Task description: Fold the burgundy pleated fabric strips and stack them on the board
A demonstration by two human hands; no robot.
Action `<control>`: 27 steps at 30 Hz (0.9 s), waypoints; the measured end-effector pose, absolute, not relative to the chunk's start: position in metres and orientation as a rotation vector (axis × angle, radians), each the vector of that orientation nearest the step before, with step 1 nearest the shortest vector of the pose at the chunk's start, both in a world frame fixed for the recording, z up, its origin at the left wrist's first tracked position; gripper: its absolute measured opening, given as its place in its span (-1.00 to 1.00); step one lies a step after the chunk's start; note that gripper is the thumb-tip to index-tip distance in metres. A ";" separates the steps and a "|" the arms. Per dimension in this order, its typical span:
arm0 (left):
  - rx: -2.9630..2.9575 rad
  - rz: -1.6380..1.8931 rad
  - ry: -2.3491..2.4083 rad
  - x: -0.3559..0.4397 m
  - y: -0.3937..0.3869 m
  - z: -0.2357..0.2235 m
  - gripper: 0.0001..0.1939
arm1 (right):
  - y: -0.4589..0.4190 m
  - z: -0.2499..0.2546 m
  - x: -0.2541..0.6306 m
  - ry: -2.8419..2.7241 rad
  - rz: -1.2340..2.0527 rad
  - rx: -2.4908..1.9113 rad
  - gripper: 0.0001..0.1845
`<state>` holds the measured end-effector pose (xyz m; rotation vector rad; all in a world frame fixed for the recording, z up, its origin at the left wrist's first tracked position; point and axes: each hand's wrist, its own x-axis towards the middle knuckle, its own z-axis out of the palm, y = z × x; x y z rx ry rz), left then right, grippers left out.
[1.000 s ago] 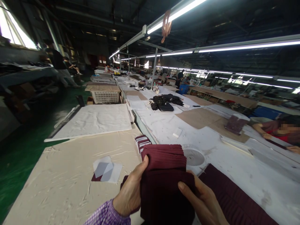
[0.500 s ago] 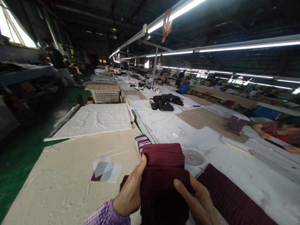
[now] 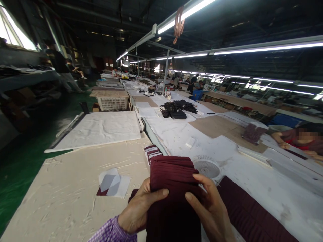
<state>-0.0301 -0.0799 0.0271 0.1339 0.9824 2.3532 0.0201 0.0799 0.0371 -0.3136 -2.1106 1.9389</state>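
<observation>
A thick stack of maroon fabric pieces (image 3: pixel 174 198) is held up between both hands, its upper edges fanned into layers. My left hand (image 3: pixel 141 205) grips its left side, thumb lying across the front. On the right side, my right hand (image 3: pixel 212 205) clasps the stack, with the thumb in front and the index finger at the fanned edge. Just beyond lies a smaller pile of maroon and white pieces (image 3: pixel 152 153). More maroon fabric (image 3: pixel 252 211) is spread in overlapping layers on the table to the right.
A small fan (image 3: pixel 207 168) lies on the white table (image 3: pixel 174 141) behind the stack. Pale and maroon scraps (image 3: pixel 113 183) rest on the cream-covered table (image 3: pixel 70 188). Farther off are black garments (image 3: pixel 176 109) and a plastic crate (image 3: pixel 112 102). A co-worker (image 3: pixel 300 141) leans at the right.
My left thumb has moved from the stack's upper left edge down across its front. My right index finger has come up to the fanned layers. The stack has shifted slightly left.
</observation>
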 end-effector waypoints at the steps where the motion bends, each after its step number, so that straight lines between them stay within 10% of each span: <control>1: 0.143 2.346 0.978 -0.030 -0.080 0.027 -0.66 | 0.081 0.038 0.019 -2.093 1.975 -0.309 -0.50; 27: 0.160 2.344 1.025 -0.030 -0.079 0.027 -0.63 | 0.074 0.038 0.019 -2.127 1.973 -0.325 -0.65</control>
